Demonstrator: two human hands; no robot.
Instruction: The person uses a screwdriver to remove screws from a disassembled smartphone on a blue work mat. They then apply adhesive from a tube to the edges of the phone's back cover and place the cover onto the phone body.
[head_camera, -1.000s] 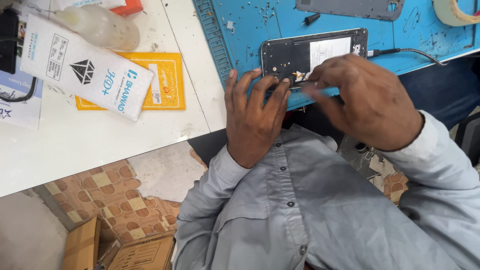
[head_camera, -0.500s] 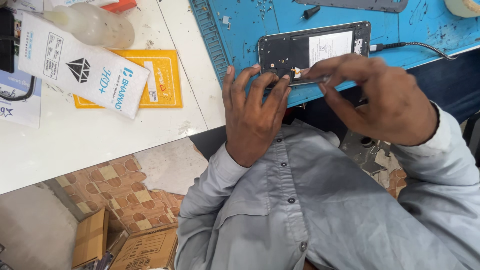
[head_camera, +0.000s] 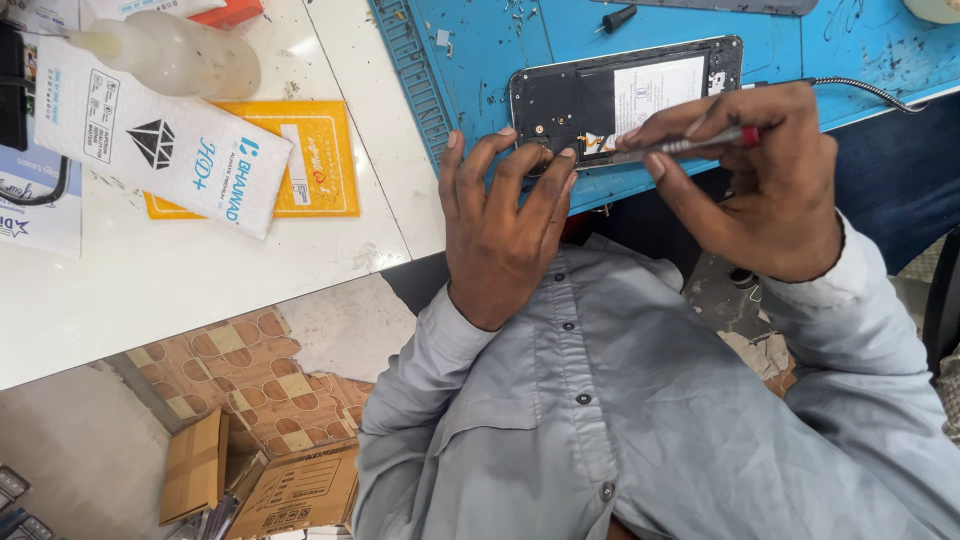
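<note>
Left hand (head_camera: 500, 225) flat, fingers spread, steadying opened black phone (head_camera: 620, 95) on blue mat (head_camera: 480, 50). Right hand (head_camera: 765, 185) pinching slim red-banded screwdriver (head_camera: 680, 147), tip inside. Likely mid-unscrewing; next needs steady vertical pressure.

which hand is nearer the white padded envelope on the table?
Left. The left hand rests on the opened phone, just right of the envelope. The right hand, holding a screwdriver, is farther right.
</note>
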